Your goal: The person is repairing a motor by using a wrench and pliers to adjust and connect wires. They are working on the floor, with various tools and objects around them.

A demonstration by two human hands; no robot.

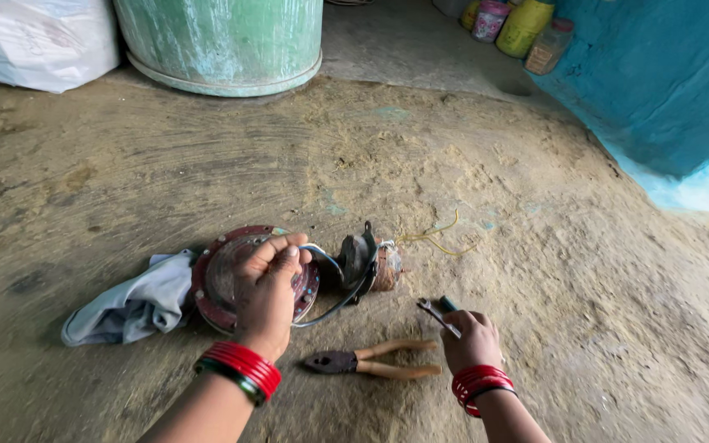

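The left hand [268, 291] lies over the round red cover [221, 279] on the dirt floor [535, 246], fingers bent down onto its top edge, thumb and forefinger pinched at a thin grey wire [334, 305] where it meets the rim; the grip looks closed on the wire, though the palm hides what lies under it; red bangles [244, 369] ring that wrist; the right hand [473, 336] is clenched round a small tool [438, 316] with a bare metal tip pointing up and left and a dark teal handle end showing just above the knuckles; more red bangles [479, 384] sit on that wrist; the cover sits left of centre, touching a crumpled grey cloth [137, 305] on its left; the wire loops from the cover to a rusty motor core [375, 264] just to its right; thin yellow wires [436, 236] trail off the core toward the upper right; pliers [371, 361] with tan handles lie flat on the floor between the two wrists, jaws pointing left, touched by neither hand; far back stand a green drum [223, 41], a white sack [38, 41] to its left, some jars [519, 25] by a blue wall [666, 82]
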